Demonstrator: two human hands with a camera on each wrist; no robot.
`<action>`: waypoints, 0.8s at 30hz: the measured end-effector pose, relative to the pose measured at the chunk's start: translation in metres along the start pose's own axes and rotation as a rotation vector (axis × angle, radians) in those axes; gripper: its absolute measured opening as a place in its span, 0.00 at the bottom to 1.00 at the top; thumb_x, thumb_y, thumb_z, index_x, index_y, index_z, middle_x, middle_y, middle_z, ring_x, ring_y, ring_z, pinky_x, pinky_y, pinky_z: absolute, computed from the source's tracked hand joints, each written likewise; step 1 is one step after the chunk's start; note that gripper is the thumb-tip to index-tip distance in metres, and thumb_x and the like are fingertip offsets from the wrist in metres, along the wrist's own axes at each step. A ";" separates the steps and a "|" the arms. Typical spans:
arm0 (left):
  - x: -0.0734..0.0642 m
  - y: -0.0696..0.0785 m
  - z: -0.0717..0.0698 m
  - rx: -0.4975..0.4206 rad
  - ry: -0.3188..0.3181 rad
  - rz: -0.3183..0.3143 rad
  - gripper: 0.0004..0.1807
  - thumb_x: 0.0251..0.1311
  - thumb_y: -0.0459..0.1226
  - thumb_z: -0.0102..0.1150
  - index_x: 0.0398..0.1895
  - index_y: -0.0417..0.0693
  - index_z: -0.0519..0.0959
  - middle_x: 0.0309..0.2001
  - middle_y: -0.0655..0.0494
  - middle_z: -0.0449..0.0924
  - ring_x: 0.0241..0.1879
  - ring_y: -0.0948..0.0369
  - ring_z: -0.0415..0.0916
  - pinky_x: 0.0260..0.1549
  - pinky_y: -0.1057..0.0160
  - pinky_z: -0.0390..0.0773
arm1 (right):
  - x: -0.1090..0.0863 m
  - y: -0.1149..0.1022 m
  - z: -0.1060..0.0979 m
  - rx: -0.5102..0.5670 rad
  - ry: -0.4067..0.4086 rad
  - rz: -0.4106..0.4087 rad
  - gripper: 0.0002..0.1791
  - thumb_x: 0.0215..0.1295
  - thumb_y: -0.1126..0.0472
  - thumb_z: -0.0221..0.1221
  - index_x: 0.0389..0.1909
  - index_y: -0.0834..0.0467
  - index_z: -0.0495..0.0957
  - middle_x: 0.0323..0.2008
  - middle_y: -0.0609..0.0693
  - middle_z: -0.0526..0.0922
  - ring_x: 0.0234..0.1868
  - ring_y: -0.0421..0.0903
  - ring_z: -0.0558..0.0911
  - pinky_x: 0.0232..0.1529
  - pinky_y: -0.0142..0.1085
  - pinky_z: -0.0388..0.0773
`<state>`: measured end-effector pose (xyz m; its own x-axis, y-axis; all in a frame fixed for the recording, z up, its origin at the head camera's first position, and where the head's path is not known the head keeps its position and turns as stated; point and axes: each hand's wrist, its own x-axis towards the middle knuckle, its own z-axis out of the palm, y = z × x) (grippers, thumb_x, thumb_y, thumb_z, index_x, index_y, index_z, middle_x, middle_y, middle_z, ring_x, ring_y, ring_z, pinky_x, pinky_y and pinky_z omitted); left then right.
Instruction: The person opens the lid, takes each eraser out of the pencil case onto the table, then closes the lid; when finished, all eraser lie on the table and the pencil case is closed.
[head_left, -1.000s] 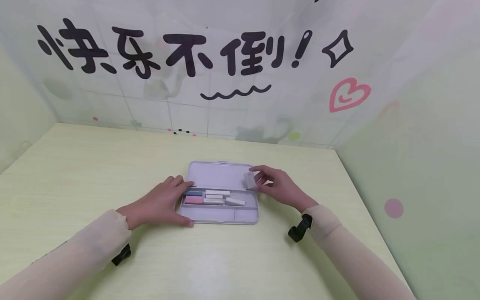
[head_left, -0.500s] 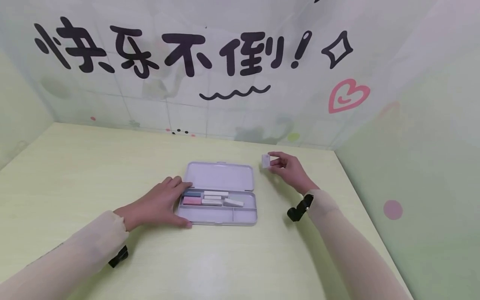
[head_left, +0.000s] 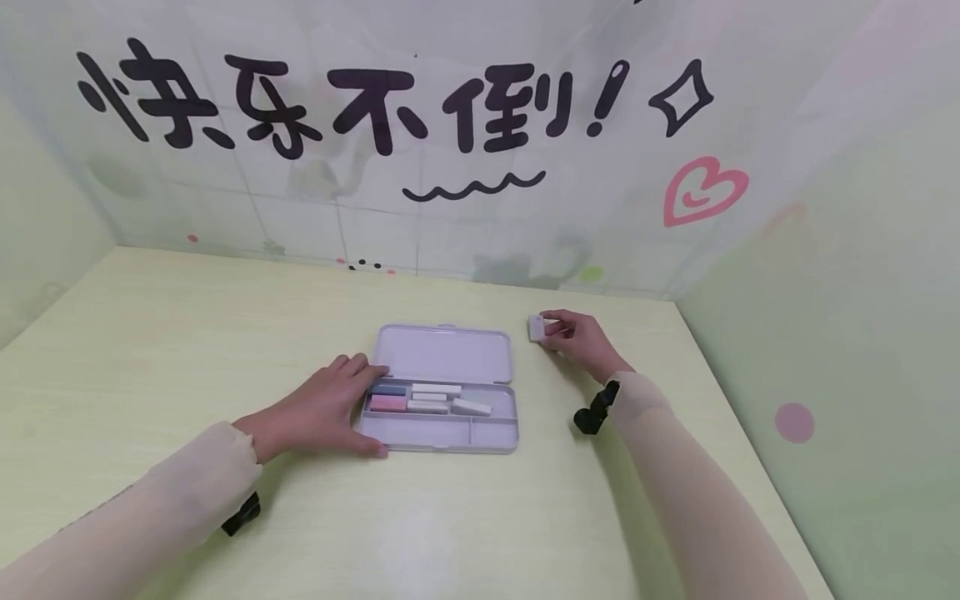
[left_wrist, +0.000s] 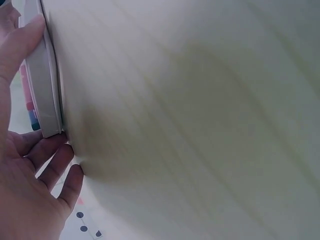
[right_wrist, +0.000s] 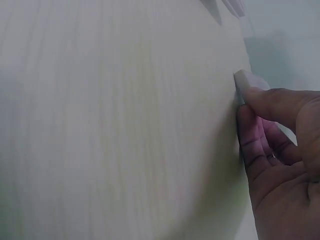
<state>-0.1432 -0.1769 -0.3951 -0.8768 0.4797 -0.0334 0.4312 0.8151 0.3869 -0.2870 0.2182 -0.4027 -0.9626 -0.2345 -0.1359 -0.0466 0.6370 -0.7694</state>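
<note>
A pale lilac pencil case (head_left: 443,353) lies opened flat on the table, its lid folded back away from the person. My left hand (head_left: 318,412) holds its left end, thumb at the front edge and fingers at the side; the left wrist view shows the thumb (left_wrist: 25,42) along the case wall. Several white blocks (head_left: 427,407), a pink block (head_left: 388,404) and a blue block (head_left: 388,389) sit in the long rear compartment. Right of the lid, my right hand (head_left: 581,340) pinches a small white eraser (head_left: 536,328) between thumb and fingers, close over the table.
The pale wooden table (head_left: 420,525) runs back to a wall sheet (head_left: 465,225) with large black characters. A green side panel (head_left: 840,350) borders the table on the right. The case's front compartments (head_left: 420,431) are split by a divider.
My right hand has carried the white eraser away from the lid's right edge, rightward and back, then lowered it slightly toward the table. The left hand stays on the case.
</note>
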 end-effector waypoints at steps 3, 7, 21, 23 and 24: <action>0.000 0.001 0.001 0.003 0.003 0.004 0.60 0.42 0.66 0.78 0.71 0.35 0.70 0.51 0.51 0.74 0.49 0.55 0.65 0.48 0.56 0.72 | 0.000 0.001 0.000 -0.025 -0.007 -0.002 0.28 0.72 0.65 0.64 0.71 0.62 0.74 0.55 0.64 0.83 0.53 0.53 0.81 0.43 0.26 0.77; 0.000 0.002 0.000 0.003 0.008 0.008 0.60 0.42 0.66 0.78 0.71 0.35 0.70 0.53 0.51 0.74 0.49 0.55 0.66 0.49 0.54 0.73 | 0.003 0.000 -0.001 -0.026 -0.014 0.005 0.27 0.72 0.67 0.63 0.71 0.64 0.74 0.54 0.64 0.83 0.52 0.52 0.81 0.42 0.25 0.76; 0.000 -0.001 0.005 0.022 0.013 0.010 0.59 0.43 0.66 0.78 0.71 0.35 0.71 0.51 0.52 0.73 0.48 0.56 0.65 0.47 0.56 0.71 | 0.004 0.002 0.001 -0.069 -0.036 -0.023 0.25 0.73 0.68 0.60 0.69 0.71 0.74 0.54 0.66 0.84 0.50 0.50 0.81 0.43 0.25 0.75; 0.001 -0.001 0.004 0.024 0.016 0.016 0.59 0.43 0.66 0.77 0.71 0.35 0.71 0.51 0.52 0.73 0.48 0.56 0.65 0.47 0.56 0.71 | 0.003 0.001 0.000 -0.076 -0.032 -0.025 0.25 0.73 0.67 0.60 0.68 0.70 0.74 0.54 0.66 0.84 0.51 0.50 0.81 0.43 0.25 0.75; 0.001 0.000 0.003 0.026 0.016 0.018 0.59 0.43 0.66 0.77 0.71 0.35 0.71 0.51 0.52 0.73 0.48 0.56 0.65 0.47 0.56 0.72 | 0.003 0.002 0.000 -0.080 -0.031 -0.027 0.25 0.73 0.67 0.60 0.68 0.70 0.74 0.54 0.66 0.84 0.51 0.51 0.81 0.43 0.25 0.75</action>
<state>-0.1436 -0.1755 -0.3982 -0.8721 0.4892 -0.0116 0.4522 0.8147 0.3630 -0.2901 0.2185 -0.4045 -0.9520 -0.2744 -0.1360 -0.0950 0.6866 -0.7208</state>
